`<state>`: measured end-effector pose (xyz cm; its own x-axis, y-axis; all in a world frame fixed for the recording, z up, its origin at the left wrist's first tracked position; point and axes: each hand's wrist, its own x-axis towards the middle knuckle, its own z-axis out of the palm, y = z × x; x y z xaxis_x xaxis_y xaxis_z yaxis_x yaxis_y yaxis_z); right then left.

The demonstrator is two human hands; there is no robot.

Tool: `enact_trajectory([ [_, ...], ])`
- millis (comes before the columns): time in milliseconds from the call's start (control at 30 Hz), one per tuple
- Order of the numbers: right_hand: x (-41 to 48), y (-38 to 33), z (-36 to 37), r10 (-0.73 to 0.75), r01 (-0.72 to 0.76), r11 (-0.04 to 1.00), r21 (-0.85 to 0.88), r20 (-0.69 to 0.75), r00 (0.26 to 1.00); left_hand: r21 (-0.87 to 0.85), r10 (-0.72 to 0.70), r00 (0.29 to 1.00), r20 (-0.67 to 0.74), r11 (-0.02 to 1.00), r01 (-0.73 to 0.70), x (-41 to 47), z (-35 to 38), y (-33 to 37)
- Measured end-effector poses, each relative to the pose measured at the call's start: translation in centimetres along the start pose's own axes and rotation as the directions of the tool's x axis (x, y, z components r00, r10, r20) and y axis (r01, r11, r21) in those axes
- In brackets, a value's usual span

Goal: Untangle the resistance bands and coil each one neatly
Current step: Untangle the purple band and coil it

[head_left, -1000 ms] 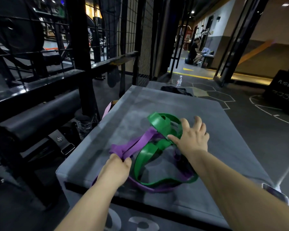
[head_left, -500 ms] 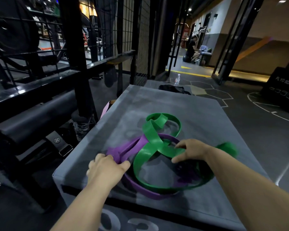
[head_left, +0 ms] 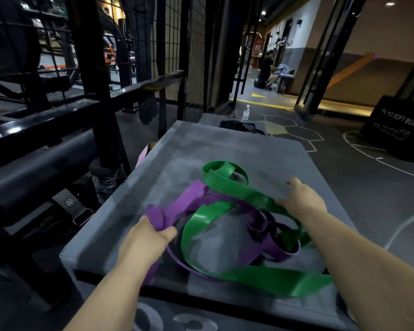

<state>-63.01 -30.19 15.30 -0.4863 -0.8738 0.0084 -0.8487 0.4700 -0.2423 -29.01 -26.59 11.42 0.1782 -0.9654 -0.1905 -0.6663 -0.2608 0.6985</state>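
A green resistance band (head_left: 227, 185) and a purple resistance band (head_left: 184, 206) lie tangled together on top of a grey plyo box (head_left: 225, 149). My left hand (head_left: 146, 240) grips a bunched end of the purple band near the box's left front edge. My right hand (head_left: 301, 199) holds a strand of the green band, lifted a little above the box on the right. Green loops spread toward the near edge (head_left: 273, 279), and purple strands run under them in the middle.
A black metal rack with padded rollers (head_left: 34, 168) stands close on the left. A black bag (head_left: 242, 126) and a water bottle (head_left: 245, 113) lie beyond the box. A black soft box (head_left: 397, 130) sits far right. A person crouches in the far corridor (head_left: 268, 70).
My right hand reached into the tangle, took hold of the green band and pulled it to the right. The green loops have spread out toward the near edge. My left hand kept its grip on the purple band.
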Motion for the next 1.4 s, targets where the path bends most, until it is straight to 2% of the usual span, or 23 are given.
enact_trajectory([
  [100,-0.5,-0.1,0.7,-0.096,0.097,0.995,0.007,-0.049,0.994,-0.028,-0.014,1.0,0.008,1.0,0.014,-0.1,0.3,0.3],
  [167,-1.1,-0.7,1.1,-0.195,0.196,0.978,0.065,-0.019,0.981,-0.018,-0.017,0.998,0.058,1.0,0.018,-0.1,0.7,0.4],
  [233,-1.8,-1.2,1.2,-0.258,0.252,0.966,0.056,0.135,0.957,-0.016,-0.002,0.996,0.089,1.0,0.003,0.0,1.1,0.3],
  [300,-2.0,-1.1,1.1,-0.234,0.253,0.967,-0.024,0.3,0.925,-0.046,0.02,0.998,0.068,0.999,-0.017,0.2,1.0,0.3],
  [333,-1.8,-0.7,1.1,-0.215,0.24,0.97,-0.037,0.328,0.92,-0.073,0.028,0.999,0.036,0.997,-0.025,0.4,0.8,0.2],
  [400,-1.5,0.0,0.7,-0.163,0.152,0.986,0.063,0.222,0.961,-0.127,0.032,0.998,-0.046,0.991,-0.038,0.9,0.3,0.2],
  [500,-1.5,0.6,-0.7,0.006,0.022,0.934,0.355,-0.076,0.997,-0.197,-0.003,0.987,-0.163,0.98,-0.03,1.2,-0.7,0.3],
  [567,-1.3,0.6,-1.0,0.024,0.01,0.904,0.428,-0.074,0.997,-0.238,-0.033,0.987,-0.16,0.971,-0.006,1.0,-1.0,0.3],
  [667,-1.7,0.6,-0.1,-0.056,0.015,0.955,0.295,0.133,0.99,-0.139,-0.008,1.0,-0.027,0.99,0.004,0.7,-0.3,0.4],
  [700,-2.0,0.5,0.2,-0.059,0.02,0.97,0.242,0.154,0.986,-0.086,0.0,1.0,0.013,0.996,0.001,0.6,0.0,0.4],
  [767,-3.1,0.2,0.7,-0.072,0.07,0.995,0.071,0.024,0.997,-0.043,-0.004,0.999,0.039,0.999,0.006,0.6,0.5,0.2],
  [833,-4.7,-0.9,0.9,-0.194,0.175,0.978,-0.11,-0.188,0.963,-0.04,-0.031,0.999,0.042,0.999,0.033,0.8,0.7,-0.1],
  [867,-5.7,-1.8,1.0,-0.295,0.27,0.954,-0.132,-0.242,0.924,-0.042,-0.046,0.998,0.036,0.998,0.048,0.9,0.7,-0.2],
  [900,-6.7,-3.0,1.1,-0.395,0.383,0.919,-0.097,-0.222,0.891,-0.059,-0.059,0.998,0.028,0.996,0.061,0.9,0.8,-0.2],
  [933,-7.6,-4.2,1.4,-0.485,0.488,0.873,-0.013,-0.137,0.864,-0.104,-0.062,0.998,0.019,0.993,0.064,0.9,0.9,-0.3],
  [1000,-9.1,-6.7,3.1,-0.568,0.547,0.819,0.173,0.109,0.816,-0.26,-0.063,0.998,0.008,0.964,0.063,0.6,0.9,0.0],
  [1067,-9.5,-8.8,5.4,-0.516,0.433,0.844,0.316,0.26,0.816,-0.403,-0.013,1.0,-0.005,0.915,0.01,0.4,0.9,0.4],
  [1100,-9.6,-9.7,6.5,-0.449,0.3,0.864,0.405,0.349,0.822,-0.457,0.001,1.0,-0.01,0.889,-0.005,0.0,0.8,0.8],
  [1133,-9.7,-10.6,7.7,-0.388,0.11,0.846,0.521,0.462,0.797,-0.506,0.007,1.0,-0.013,0.862,-0.013,-0.2,0.7,1.0],
  [1200,-10.0,-12.1,9.3,-0.355,-0.276,0.679,0.68,0.634,0.688,-0.602,0.001,1.0,-0.001,0.798,-0.002,-0.5,0.7,1.3],
  [1233,-10.2,-12.8,9.5,-0.357,-0.397,0.585,0.708,0.663,0.658,-0.648,-0.008,1.0,0.013,0.761,0.014,-0.7,0.6,1.5],
  [1300,-10.2,-13.8,9.4,-0.358,-0.483,0.484,0.73,0.668,0.652,-0.717,-0.064,0.997,0.031,0.693,0.067,-0.7,0.2,2.0],
  [1400,-9.2,-14.4,7.1,-0.382,-0.451,0.445,0.774,0.619,0.686,-0.779,-0.107,0.992,0.069,0.615,0.121,0.7,-0.5,4.1],
])
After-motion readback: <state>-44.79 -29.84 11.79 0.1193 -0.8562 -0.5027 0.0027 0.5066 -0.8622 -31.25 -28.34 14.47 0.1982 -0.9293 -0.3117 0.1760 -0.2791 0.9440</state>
